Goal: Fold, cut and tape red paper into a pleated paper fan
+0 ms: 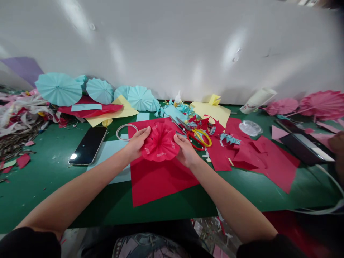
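A round, pleated red paper flower (160, 141) is spread between my two hands, above the table. My left hand (138, 142) pinches its left edge, thumb on top. My right hand (185, 149) grips the right edge in the same way. The fingers beneath the paper are hidden. Under the flower lies a flat red paper sheet (161, 182), partly over a light blue sheet (118, 175). Scissors with red and yellow handles (202, 138) rest just beyond my right hand.
A phone (88, 146) and a tape roll (126, 132) lie left. Blue paper fans (141, 98) stand along the wall. Cut red paper (279, 163) covers the right side, with a plastic lid (250, 128) and pink fans (322, 104) beyond. A person's hand (337, 147) is at the right edge.
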`<action>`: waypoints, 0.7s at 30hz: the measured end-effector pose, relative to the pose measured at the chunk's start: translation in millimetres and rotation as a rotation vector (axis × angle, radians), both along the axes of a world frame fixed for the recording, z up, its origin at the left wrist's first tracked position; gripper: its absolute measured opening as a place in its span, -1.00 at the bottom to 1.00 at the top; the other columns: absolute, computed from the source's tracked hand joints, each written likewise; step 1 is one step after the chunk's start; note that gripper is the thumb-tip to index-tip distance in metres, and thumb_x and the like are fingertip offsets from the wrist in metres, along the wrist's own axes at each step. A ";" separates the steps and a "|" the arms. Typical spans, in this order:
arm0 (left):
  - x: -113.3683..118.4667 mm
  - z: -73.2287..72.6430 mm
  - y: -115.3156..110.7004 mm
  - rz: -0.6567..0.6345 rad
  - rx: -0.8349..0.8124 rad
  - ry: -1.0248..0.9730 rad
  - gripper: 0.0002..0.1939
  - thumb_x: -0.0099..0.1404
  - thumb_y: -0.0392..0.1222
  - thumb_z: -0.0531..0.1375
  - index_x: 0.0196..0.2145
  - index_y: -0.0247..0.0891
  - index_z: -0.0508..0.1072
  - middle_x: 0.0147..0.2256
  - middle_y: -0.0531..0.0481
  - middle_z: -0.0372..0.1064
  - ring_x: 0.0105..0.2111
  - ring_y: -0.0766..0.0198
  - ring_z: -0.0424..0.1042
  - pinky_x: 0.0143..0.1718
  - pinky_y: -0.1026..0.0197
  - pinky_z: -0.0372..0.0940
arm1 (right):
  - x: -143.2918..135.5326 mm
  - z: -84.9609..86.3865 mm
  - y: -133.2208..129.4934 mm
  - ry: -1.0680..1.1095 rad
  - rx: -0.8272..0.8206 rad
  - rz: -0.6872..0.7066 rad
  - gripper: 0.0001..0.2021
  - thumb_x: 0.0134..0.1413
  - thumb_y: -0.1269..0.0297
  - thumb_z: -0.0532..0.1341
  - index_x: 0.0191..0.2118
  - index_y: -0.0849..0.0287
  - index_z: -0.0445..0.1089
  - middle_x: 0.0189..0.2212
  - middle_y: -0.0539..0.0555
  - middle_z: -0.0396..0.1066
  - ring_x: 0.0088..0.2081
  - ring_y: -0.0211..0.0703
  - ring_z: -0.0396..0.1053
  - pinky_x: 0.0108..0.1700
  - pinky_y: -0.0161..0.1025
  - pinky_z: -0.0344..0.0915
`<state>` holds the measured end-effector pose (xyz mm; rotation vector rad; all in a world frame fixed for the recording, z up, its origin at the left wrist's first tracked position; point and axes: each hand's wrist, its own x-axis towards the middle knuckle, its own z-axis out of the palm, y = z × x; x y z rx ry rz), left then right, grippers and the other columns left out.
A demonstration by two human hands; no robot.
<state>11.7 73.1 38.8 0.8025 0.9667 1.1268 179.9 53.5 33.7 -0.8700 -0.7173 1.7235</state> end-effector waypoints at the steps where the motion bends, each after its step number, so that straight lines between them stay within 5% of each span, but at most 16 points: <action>1: -0.3 -0.6 0.4 0.000 -0.002 -0.012 -0.71 0.09 0.04 0.24 -0.42 -0.25 0.37 -0.53 0.05 0.39 -0.55 0.31 0.40 -0.48 0.26 0.32 | 0.2 -0.1 0.1 0.011 -0.010 -0.003 -0.73 -0.28 0.17 0.39 -0.45 0.12 0.34 -0.61 -0.14 0.34 -0.57 -0.31 0.32 -0.41 -0.28 0.31; 12: 0.9 -6.3 2.3 0.003 0.005 -0.067 -0.62 -0.06 0.08 0.33 -0.42 -0.26 0.41 -0.55 0.07 0.41 -0.55 0.32 0.40 -0.50 0.31 0.29 | 0.4 1.1 -1.4 0.052 -0.133 0.096 -0.73 -0.38 0.22 0.44 -0.51 0.17 0.39 -0.61 -0.11 0.42 -0.55 -0.38 0.35 -0.44 -0.40 0.31; 21: 2.0 -6.2 -2.5 -0.093 -0.017 -0.152 -0.59 0.12 0.19 0.17 -0.44 -0.27 0.39 -0.53 0.00 0.42 -0.45 0.25 0.44 -0.46 0.29 0.29 | 1.6 -7.4 -3.3 0.017 -0.055 0.156 -0.75 -0.36 0.22 0.43 -0.49 0.12 0.40 -0.57 -0.10 0.43 -0.55 -0.34 0.37 -0.46 -0.35 0.34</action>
